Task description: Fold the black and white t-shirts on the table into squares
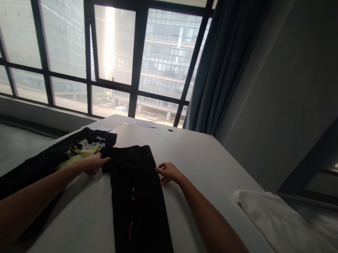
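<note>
A long black garment (137,199) with small pink marks lies lengthwise on the white table (201,166), running from the middle toward me. My left hand (95,163) pinches its left edge near the far end, fingers closed on the cloth. My right hand (168,172) rests at the right edge of the same garment, fingers curled onto the fabric. A second black garment (87,147) with a yellow and white print lies to the left, partly under my left forearm.
A folded white cloth (281,231) lies at the table's right edge. Papers (130,122) sit at the far end beside a small round hole (170,130). Large windows and a dark curtain (225,58) stand behind the table; a grey wall runs along the right.
</note>
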Tool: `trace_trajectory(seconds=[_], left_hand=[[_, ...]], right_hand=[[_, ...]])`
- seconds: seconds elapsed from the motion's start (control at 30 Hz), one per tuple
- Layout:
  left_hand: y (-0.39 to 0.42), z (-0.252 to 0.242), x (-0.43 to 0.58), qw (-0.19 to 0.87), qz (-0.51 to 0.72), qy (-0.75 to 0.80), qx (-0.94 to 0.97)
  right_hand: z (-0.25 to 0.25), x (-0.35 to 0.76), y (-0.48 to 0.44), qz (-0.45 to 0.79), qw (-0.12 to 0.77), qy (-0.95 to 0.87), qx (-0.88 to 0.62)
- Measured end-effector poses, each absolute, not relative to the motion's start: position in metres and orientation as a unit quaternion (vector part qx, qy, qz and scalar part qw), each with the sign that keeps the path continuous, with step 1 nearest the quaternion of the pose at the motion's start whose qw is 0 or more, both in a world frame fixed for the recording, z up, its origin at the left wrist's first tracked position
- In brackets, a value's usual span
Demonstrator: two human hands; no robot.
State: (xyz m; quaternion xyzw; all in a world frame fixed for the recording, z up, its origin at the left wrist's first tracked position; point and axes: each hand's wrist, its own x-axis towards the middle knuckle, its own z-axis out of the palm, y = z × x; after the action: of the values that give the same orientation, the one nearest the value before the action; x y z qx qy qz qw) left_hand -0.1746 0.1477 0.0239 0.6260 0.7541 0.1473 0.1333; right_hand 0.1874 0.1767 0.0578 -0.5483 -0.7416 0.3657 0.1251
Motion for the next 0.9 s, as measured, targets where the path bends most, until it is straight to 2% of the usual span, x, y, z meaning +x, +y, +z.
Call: trace_trajectory(seconds=[0.17,0.27,0.43,0.6,0.73,0.9], left_hand=[[0.175,0.011,-0.169,0.132,0.180,0.767,0.601],[0.191,0.013,-0.166,0.092,0.199,0.746,0.629],[0.238,0.028,-0.143,0.040,0.227,0.713,0.662],[0.305,0.038,-0.078,0.026,0.263,0.688,0.676],[0.324,0.028,-0.028,0.054,0.261,0.683,0.680],[0.278,0.005,-0.013,0.082,0.225,0.643,0.727]], right_hand=[[0.039,0.137,0.234,0.229,0.182,-0.780,-0.554],[0.031,0.133,0.260,0.211,0.193,-0.777,-0.561],[0.030,0.173,0.292,0.164,0.238,-0.738,-0.610],[0.029,0.225,0.309,0.092,0.269,-0.684,-0.672],[0.022,0.258,0.308,0.070,0.241,-0.672,-0.697],[0.010,0.286,0.267,0.102,0.191,-0.716,-0.664]])
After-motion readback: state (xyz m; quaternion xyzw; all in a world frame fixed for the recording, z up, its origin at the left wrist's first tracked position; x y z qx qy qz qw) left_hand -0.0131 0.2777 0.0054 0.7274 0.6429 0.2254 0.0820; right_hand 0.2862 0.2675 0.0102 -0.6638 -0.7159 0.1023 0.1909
